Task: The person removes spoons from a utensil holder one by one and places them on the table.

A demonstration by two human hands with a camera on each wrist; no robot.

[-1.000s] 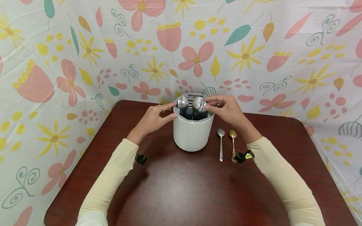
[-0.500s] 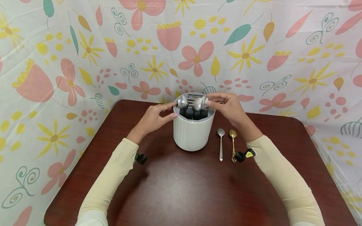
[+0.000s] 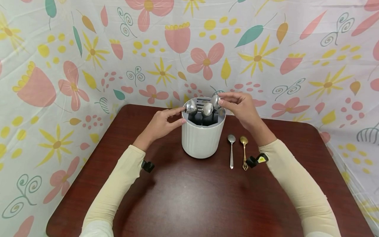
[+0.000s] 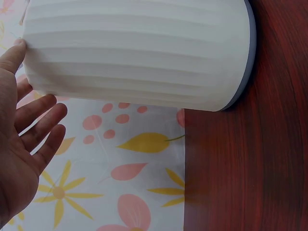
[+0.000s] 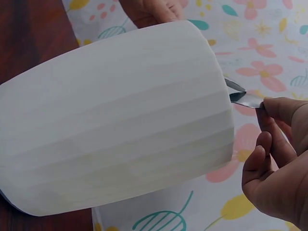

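Observation:
My right hand [image 3: 240, 107] pinches a silver spoon [image 3: 214, 102] by its bowl, between thumb and fingers, over the right rear of a white ribbed utensil holder [image 3: 201, 143]. That spoon's handle is hidden inside the holder. Two more silver spoons, one at the left [image 3: 191, 107] and one in the middle [image 3: 207, 109], stand bowl-up in the dark compartments. My left hand [image 3: 160, 123] touches the holder's left rim with extended fingers and thumb; in the left wrist view its other fingers [image 4: 41, 127] are spread loosely beside the wall.
Right of the holder, a small silver spoon [image 3: 231, 139] and a gold spoon [image 3: 244, 141] with an ornate handle end lie side by side on the dark wooden table [image 3: 183, 197]. A flowered cloth [image 3: 118, 65] hangs behind the table and along its sides.
My right hand has drawn one silver spoon away from the middle one, rightward and slightly up, toward the right rear of the holder. My left hand has stayed at the rim.

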